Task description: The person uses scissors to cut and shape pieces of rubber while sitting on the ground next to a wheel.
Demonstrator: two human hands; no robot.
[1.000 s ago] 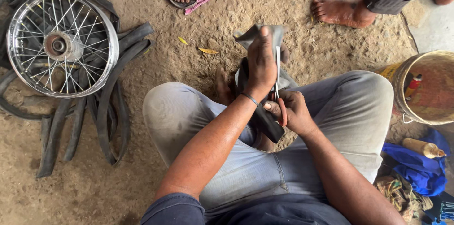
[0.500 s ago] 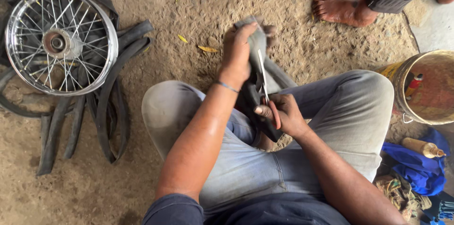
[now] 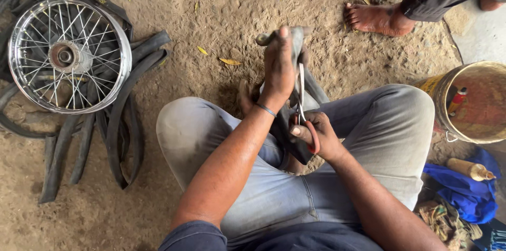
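Left hand (image 3: 279,69): raised between the knees, clenched around the upper end of a strip of dark rubber inner tube (image 3: 296,45), pulling it upright above the lap. Right hand (image 3: 316,135): lower down and just beside the left wrist, fingers closed through the red handles of a pair of scissors (image 3: 303,106), blades pointing up along the strip and touching it; whether the blades are parted cannot be told. Thin dark band (image 3: 266,109) on the left wrist. Strip of tube running down from the left fist, past the scissors, into the gap between the thighs. Grey trousers (image 3: 390,135), knees spread, seated on bare sandy ground (image 3: 211,24) scattered with a few yellow leaves (image 3: 230,61). To the left, well apart: spoked metal wheel rim (image 3: 66,56) lying flat, with hub at centre, on top of a loose heap of black rubber tubes and tyre strips (image 3: 121,119). To the right, near the knee: yellowish bucket (image 3: 474,100), open-topped, holding a small red-capped item too small to identify. Below the bucket: blue cloth (image 3: 458,190) with a tan bottle (image 3: 469,169) lying on it. Upper right: bare foot (image 3: 377,18) of another person, dark trouser leg above it, planted on the sand.
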